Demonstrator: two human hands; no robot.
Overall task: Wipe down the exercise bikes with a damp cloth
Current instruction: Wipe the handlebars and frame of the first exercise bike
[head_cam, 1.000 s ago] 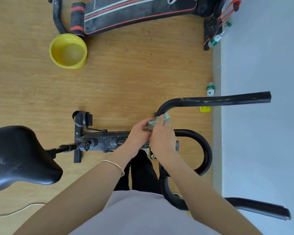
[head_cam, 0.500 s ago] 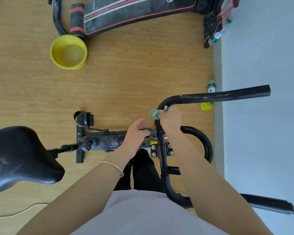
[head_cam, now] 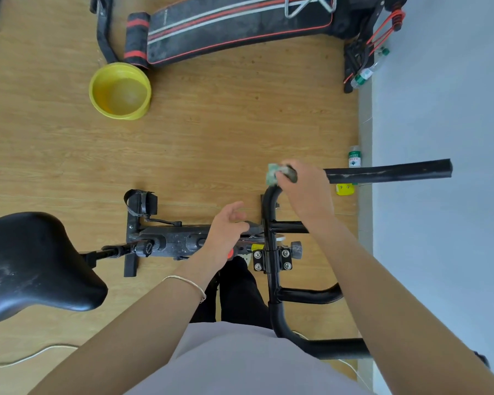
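Note:
I look down on a black exercise bike (head_cam: 177, 239) with its saddle (head_cam: 32, 266) at the left and its handlebar (head_cam: 388, 172) reaching right. My right hand (head_cam: 305, 192) grips a small green damp cloth (head_cam: 274, 173) wrapped round the upper bend of the handlebar. Only a corner of the cloth shows past my fingers. My left hand (head_cam: 228, 226) hovers over the bike's centre frame with fingers loosely curled, holding nothing.
A yellow basin (head_cam: 120, 91) with water stands on the wooden floor at the upper left. A black and red sit-up bench (head_cam: 240, 24) lies along the top. A small bottle (head_cam: 354, 156) and a yellow object (head_cam: 345, 189) sit by the blue-grey wall on the right.
My right hand slid the cloth up the handlebar stem and onto the upper bend. My left hand let go of the cloth and drew back over the frame.

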